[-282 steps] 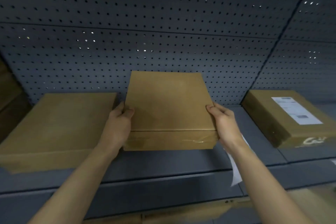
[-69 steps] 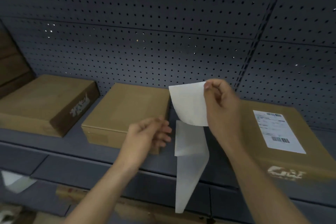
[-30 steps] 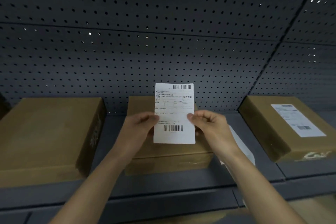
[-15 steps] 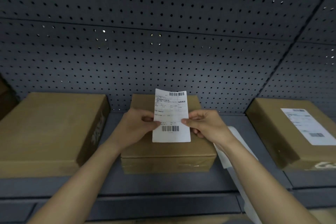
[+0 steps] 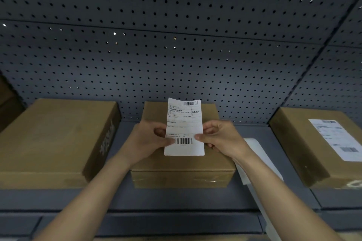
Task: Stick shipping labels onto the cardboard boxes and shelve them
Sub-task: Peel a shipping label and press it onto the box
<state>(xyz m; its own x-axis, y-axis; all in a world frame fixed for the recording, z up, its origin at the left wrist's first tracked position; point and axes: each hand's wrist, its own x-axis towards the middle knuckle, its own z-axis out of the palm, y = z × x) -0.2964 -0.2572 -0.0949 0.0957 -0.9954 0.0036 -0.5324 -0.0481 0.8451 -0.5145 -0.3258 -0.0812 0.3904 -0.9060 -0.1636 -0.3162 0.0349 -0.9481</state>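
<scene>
A white shipping label [image 5: 184, 127] with two barcodes is held upright over the middle cardboard box [image 5: 182, 170] on the grey shelf [image 5: 176, 199]. My left hand [image 5: 150, 141] pinches its left edge and my right hand [image 5: 219, 139] pinches its right edge, both near the lower barcode. The label's lower edge hovers just above the box top; I cannot tell whether it touches. A strip of white backing paper [image 5: 258, 160] hangs below my right hand.
A larger plain cardboard box [image 5: 52, 139] lies at the left. At the right sits a box [image 5: 313, 146] with a label stuck on top [image 5: 338, 139]. A dark perforated back panel [image 5: 176, 55] closes the shelf behind.
The label was peeled from its backing, turned print side toward me and brought over the middle box. In the last half second it sank slightly lower toward the box top.
</scene>
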